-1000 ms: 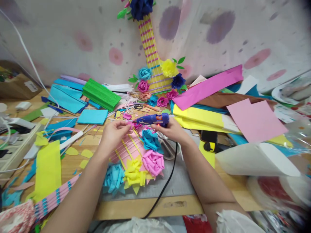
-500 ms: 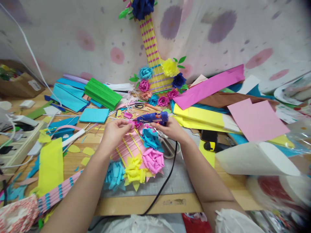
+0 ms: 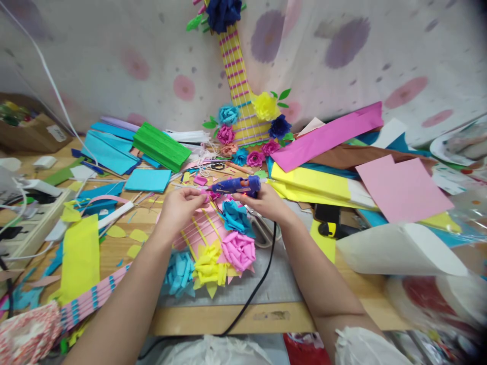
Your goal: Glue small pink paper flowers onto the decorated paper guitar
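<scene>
My right hand [image 3: 266, 203] grips a blue hot glue gun [image 3: 236, 186], its nozzle pointing left towards my left hand [image 3: 178, 208]. The left hand's fingers are pinched on a small pink paper piece [image 3: 205, 196] right at the nozzle tip. Below both hands lies a pink paper panel with yellow strips [image 3: 201, 229]. Paper flowers sit on it: a blue one [image 3: 236, 217], a pink one [image 3: 239, 249], a yellow one [image 3: 208, 267] and a light blue one [image 3: 178, 272]. The gun's black cord [image 3: 254, 289] runs down off the table's front edge.
A yellow striped paper guitar with flowers [image 3: 243, 101] leans on the spotted wall cloth. Coloured paper covers the table: a green stack [image 3: 160, 147], blue sheets [image 3: 108, 152], a magenta strip [image 3: 327, 134], a pink sheet [image 3: 403, 187], a yellow sheet [image 3: 78, 258]. Scissors [image 3: 262, 228] lie by my right wrist.
The hands have stayed together at the nozzle tip; the glue gun and both hands have shifted only slightly, and the view has drifted a little.
</scene>
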The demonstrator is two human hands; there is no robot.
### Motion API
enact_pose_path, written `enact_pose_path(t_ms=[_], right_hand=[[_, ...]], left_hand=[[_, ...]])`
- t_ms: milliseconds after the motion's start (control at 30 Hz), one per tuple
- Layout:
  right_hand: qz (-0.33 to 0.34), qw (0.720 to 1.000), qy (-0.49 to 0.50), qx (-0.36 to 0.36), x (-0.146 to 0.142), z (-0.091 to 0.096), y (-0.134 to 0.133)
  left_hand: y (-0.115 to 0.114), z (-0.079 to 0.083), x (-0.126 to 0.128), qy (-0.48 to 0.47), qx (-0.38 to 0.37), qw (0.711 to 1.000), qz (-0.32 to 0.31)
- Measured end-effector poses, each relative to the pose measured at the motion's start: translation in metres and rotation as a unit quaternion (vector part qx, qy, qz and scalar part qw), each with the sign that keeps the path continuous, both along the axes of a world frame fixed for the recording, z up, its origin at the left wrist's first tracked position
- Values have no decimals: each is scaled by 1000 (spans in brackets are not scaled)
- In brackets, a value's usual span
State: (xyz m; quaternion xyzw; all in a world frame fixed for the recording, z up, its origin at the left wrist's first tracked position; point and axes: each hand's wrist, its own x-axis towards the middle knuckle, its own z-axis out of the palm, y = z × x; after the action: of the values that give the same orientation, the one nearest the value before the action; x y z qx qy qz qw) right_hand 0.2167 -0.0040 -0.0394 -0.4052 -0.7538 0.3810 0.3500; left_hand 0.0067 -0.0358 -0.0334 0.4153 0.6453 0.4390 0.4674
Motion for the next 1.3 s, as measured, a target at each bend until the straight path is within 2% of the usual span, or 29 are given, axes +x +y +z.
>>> enact_pose_path(t_ms=[233, 467, 767, 967, 1167, 1300], right_hand=[[-6, 999, 12, 30, 3, 1, 1], [6, 1000, 22, -6, -2, 0, -1], [4, 999, 43, 20, -1, 6, -2], [14, 1000, 23, -4, -1, 4, -3], [-1, 999, 14, 42, 4, 3, 1], [7, 999, 23, 39, 3, 5, 0]], left_hand=[[1, 2, 0, -5, -5, 1000, 10], [1, 6, 5, 7, 1, 1000, 0], [0, 6, 3, 5, -5, 1000, 5], [0, 8, 4, 7, -5, 1000, 9], [2, 5, 2, 5, -4, 1000, 14], [2, 6, 2, 10, 0, 1000, 11]])
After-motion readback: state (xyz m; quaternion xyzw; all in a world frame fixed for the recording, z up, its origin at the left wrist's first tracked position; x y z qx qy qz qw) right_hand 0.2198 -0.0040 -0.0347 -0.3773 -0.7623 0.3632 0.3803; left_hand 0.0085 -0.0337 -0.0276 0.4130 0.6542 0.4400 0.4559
